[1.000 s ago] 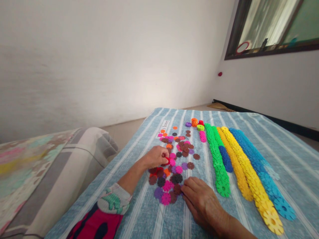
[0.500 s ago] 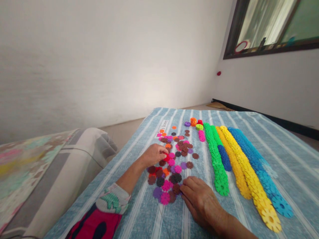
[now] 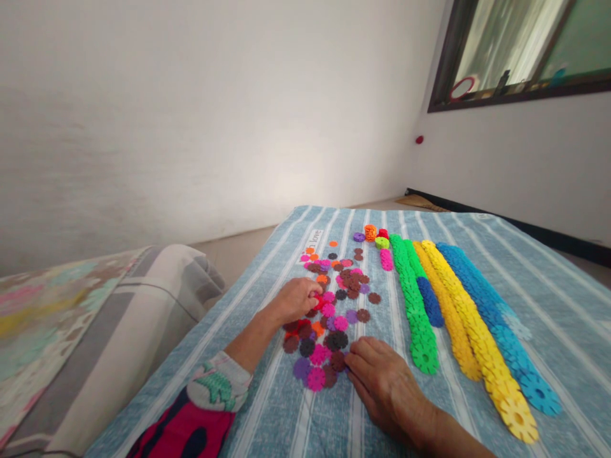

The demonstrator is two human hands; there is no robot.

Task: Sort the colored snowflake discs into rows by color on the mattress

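My left hand (image 3: 296, 299) reaches in among loose notched plastic snowflake discs, its thumb and fingers pinched on a red snowflake disc (image 3: 319, 303). My right hand (image 3: 387, 379) rests on the cloth at the right of the heap, fingers curled together. Its fingertips are hidden beside a brown disc (image 3: 338, 362), so what they hold, if anything, does not show. Around the hands lie a pink disc (image 3: 316, 380), a black disc (image 3: 307, 347), a purple disc (image 3: 301, 367) and many brown ones, some overlapping.
Right of the heap lie long rows of overlapping discs: green (image 3: 410, 312), yellow (image 3: 482, 331) and blue (image 3: 496, 312). Behind stand an orange stack (image 3: 370, 233) and smaller stacks. The striped blue cloth (image 3: 267, 394) covers the surface. A draped grey cover (image 3: 157, 299) is at left.
My left hand has shifted very slightly, its fingers curling a little more at the red disc. My right hand stays in place.
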